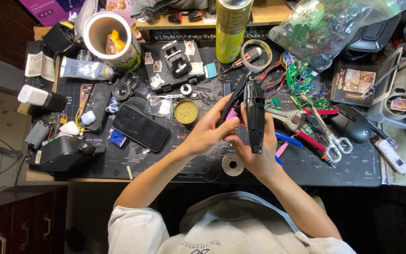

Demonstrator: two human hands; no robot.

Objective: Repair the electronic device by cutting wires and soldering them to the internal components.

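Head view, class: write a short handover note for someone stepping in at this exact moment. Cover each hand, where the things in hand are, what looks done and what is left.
Left hand: fingers pinch a small purple part against the black device.
Right hand: grips the black device upright above the desk mat.
Device: casing looks opened, with red wires showing near its top; the inside is hard to see.
Nearby: scissors and green circuit boards to the right, solder spool below the hands, black phone to the left.
Done: casing apparently opened.
Left: purple part not clearly seated; device not closed.
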